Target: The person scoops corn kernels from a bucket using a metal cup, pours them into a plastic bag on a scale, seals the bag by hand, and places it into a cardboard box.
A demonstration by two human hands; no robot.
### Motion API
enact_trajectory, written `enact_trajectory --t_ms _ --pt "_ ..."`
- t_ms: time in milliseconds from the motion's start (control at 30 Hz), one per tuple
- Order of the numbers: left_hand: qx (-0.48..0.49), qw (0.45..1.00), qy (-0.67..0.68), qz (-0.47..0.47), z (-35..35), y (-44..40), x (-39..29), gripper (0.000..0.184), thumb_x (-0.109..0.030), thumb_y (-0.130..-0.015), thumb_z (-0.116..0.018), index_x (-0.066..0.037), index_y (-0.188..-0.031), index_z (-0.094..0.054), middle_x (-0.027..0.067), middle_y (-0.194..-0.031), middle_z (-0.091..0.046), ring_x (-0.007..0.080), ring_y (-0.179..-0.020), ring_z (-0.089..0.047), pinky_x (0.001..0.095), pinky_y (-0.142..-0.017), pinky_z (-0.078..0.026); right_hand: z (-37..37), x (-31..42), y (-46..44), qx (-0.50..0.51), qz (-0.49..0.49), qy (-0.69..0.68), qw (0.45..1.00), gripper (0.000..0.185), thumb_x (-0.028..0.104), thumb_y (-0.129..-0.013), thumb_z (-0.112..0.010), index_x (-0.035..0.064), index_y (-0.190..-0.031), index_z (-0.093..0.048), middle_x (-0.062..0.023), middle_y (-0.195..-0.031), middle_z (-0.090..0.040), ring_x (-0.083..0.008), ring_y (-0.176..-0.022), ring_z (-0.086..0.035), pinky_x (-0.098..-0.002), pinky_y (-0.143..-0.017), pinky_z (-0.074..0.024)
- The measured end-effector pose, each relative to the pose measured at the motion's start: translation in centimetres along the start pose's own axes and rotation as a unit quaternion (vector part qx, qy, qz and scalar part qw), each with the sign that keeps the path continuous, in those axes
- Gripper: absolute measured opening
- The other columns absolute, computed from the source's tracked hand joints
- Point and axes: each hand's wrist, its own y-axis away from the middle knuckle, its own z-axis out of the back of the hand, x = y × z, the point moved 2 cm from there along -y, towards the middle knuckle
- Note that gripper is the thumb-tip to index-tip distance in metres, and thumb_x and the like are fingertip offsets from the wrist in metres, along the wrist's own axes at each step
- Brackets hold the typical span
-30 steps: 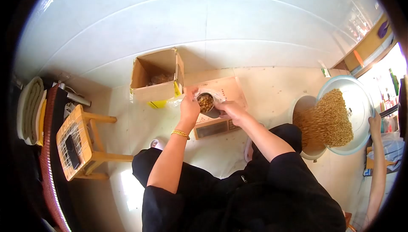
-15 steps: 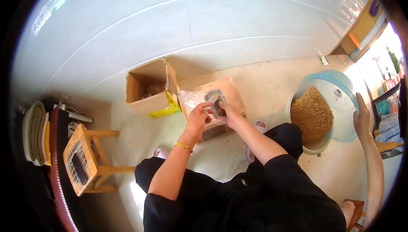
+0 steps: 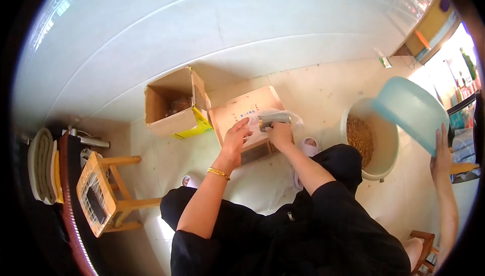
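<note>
My right hand is closed around a grey cylindrical object above a cardboard box. A brownish end of the object shows at its left; its exact kind is unclear. Clear plastic lies around and behind it. Left of it, my left hand, with a gold bracelet at the wrist, hovers over the box's front edge. Its fingers are partly curled and apart, close to the plastic; no firm grip on it shows.
An open carton with brownish contents stands left of the box. At right, another person's hand holds a pale blue basin beside a bucket containing brown grains. A wooden stool stands at left.
The grey object has turned lengthwise, and the plastic now spreads to its right. The other person's basin has lifted and tilted off the bucket; far fewer grains show there.
</note>
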Motion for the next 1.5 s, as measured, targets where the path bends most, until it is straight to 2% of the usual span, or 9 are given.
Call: enact_trajectory --t_ms 367,567,833,933,1067,1133,1233,1333,1500 --pt "-0.021 0.997 -0.057 0.044 0.6 0.1 0.6 0.049 -0.02 -0.09 -0.05 -0.004 -0.135 -0.04 0.0007 -0.111 -0.053 0.0092 -0.09 -0.052 0.0269 -0.08 -0.038 -1.1 0.1 1.0 -0.011 0.151 0.164 0.975 0.018 0.014 -0.081 -0.056 0.002 -0.09 -0.065 -0.0311 -0.117 -0.043 -0.0387 -0.096 -0.052 -0.0436 -0.081 -0.0471" --pt "-0.004 0.998 -0.05 0.041 0.5 0.6 0.1 0.052 -0.02 -0.088 -0.051 -0.003 -0.136 -0.039 0.0005 -0.109 -0.053 0.0097 -0.088 -0.052 0.0271 -0.079 -0.038 0.4 1.8 1.2 -0.097 0.17 0.293 0.936 0.019 0.021 -0.079 -0.058 0.0077 -0.087 -0.068 -0.0217 -0.125 -0.04 -0.0299 -0.107 -0.045 -0.0424 -0.086 -0.0389" --pt "-0.007 0.997 -0.075 0.028 1.2 -0.4 0.5 0.052 -0.022 -0.088 -0.051 -0.005 -0.136 -0.04 -0.0013 -0.104 -0.055 0.009 -0.087 -0.052 0.0257 -0.077 -0.036 0.8 3.8 1.8 -0.044 0.231 0.286 0.929 0.014 0.017 -0.074 -0.062 0.01 -0.084 -0.066 -0.0214 -0.124 -0.038 -0.0322 -0.111 -0.043 -0.0423 -0.084 -0.0404" --pt "-0.016 0.997 -0.067 0.017 1.3 -0.3 0.3 0.052 -0.022 -0.088 -0.051 -0.006 -0.136 -0.04 -0.0018 -0.103 -0.056 0.009 -0.086 -0.052 0.0264 -0.077 -0.036 2.6 4.8 1.8 -0.131 0.158 0.191 0.96 0.014 0.02 -0.076 -0.063 0.0116 -0.085 -0.067 -0.0191 -0.115 -0.046 -0.0319 -0.108 -0.047 -0.0432 -0.084 -0.0418" --pt "-0.029 0.999 -0.042 0.008 1.6 -0.3 0.2 0.051 -0.023 -0.088 -0.052 -0.008 -0.135 -0.042 -0.0021 -0.102 -0.056 0.0095 -0.086 -0.051 0.028 -0.078 -0.036 5.5 5.6 0.2 -0.009 0.008 -0.146 0.989 0.028 0.037 -0.083 -0.062 0.0101 -0.089 -0.064 -0.011 -0.081 -0.058 -0.0301 -0.075 -0.06 -0.0409 -0.07 -0.0484" --pt "-0.027 0.998 -0.056 0.002 1.6 -0.5 -0.1 0.05 -0.023 -0.088 -0.052 -0.008 -0.135 -0.043 -0.0024 -0.103 -0.056 0.0096 -0.085 -0.051 0.0282 -0.078 -0.036 6.8 5.8 0.1 0.109 -0.148 -0.533 0.826 0.035 0.044 -0.086 -0.058 0.0084 -0.089 -0.057 -0.0093 -0.077 -0.057 -0.0274 -0.072 -0.061 -0.0359 -0.061 -0.0494" --pt "-0.015 0.998 -0.059 -0.008 1.8 -0.6 0.0 0.05 -0.024 -0.088 -0.053 -0.009 -0.134 -0.043 -0.0028 -0.103 -0.056 0.0095 -0.085 -0.051 0.0286 -0.079 -0.036 13.1 6.6 0.1 0.183 -0.18 -0.621 0.741 0.039 0.051 -0.087 -0.054 0.0129 -0.078 -0.048 -0.0102 -0.072 -0.057 -0.0278 -0.074 -0.064 -0.0325 -0.055 -0.0466" --pt "0.017 0.999 -0.036 -0.017 1.7 0.0 -0.3 0.048 -0.024 -0.089 -0.052 -0.009 -0.134 -0.044 -0.0033 -0.103 -0.055 0.0094 -0.085 -0.052 0.029 -0.079 -0.036 20.8 6.5 1.6 0.149 -0.117 -0.624 0.758 0.046 0.059 -0.086 -0.049 0.0143 -0.073 -0.046 -0.0176 -0.086 -0.063 -0.0296 -0.076 -0.065 -0.0322 -0.057 -0.0438" --pt "-0.011 0.999 -0.04 -0.001 0.8 0.9 -0.9 0.05 -0.023 -0.088 -0.052 -0.006 -0.134 -0.043 -0.0032 -0.095 -0.053 0.0087 -0.084 -0.049 0.0291 -0.078 -0.035 29.6 -1.9 6.1 -0.029 0.003 -0.598 0.801 0.037 0.047 -0.09 -0.051 0.0108 -0.082 -0.048 -0.0107 -0.086 -0.06 -0.0239 -0.073 -0.065 -0.0296 -0.057 -0.047"
